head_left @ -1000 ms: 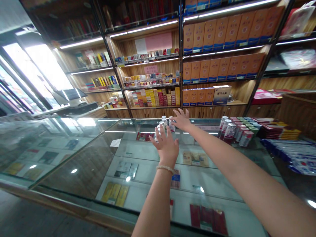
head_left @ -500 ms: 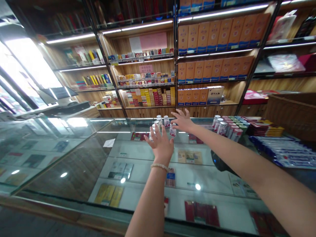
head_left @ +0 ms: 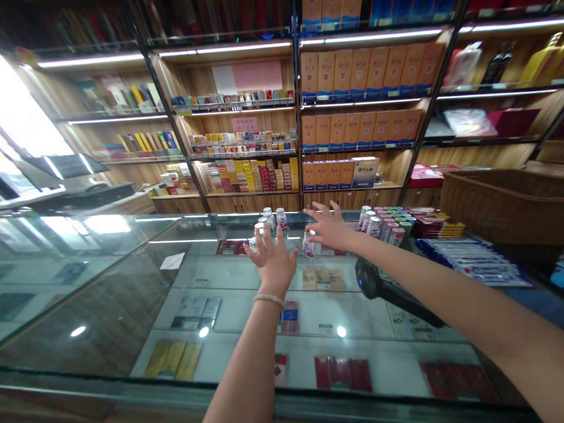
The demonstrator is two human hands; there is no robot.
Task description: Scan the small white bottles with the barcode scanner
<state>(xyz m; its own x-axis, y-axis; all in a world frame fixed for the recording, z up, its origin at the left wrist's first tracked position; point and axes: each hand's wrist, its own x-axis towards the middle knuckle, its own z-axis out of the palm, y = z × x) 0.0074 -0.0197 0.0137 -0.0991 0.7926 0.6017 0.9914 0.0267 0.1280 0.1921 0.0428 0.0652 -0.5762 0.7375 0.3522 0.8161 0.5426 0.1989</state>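
My left hand (head_left: pixel 274 267), with a beaded bracelet at the wrist, is spread open just in front of a small cluster of jars (head_left: pixel 281 218) with silvery lids and pinkish labels. Its fingers partly cover the nearest ones. To the right, my right hand (head_left: pixel 329 229) reaches across with its lower fingers at a single small jar (head_left: pixel 309 247), while the upper fingers extend past it. That jar stands apart from the cluster, low at the glass countertop (head_left: pixel 247 276). The exact grip on it is partly hidden.
More jars (head_left: pixel 373 225) and rows of small tubs stand at the right, beside a pile of blue-white packets (head_left: pixel 471 261) and a wicker basket (head_left: pixel 484 202). A black scanner (head_left: pixel 396 294) lies under my right forearm. A white paper (head_left: pixel 172 261) lies left.
My right hand has moved right and a little nearer, and the single jar has come with it, away from the cluster. My left hand stays spread by the cluster. The view has turned right.
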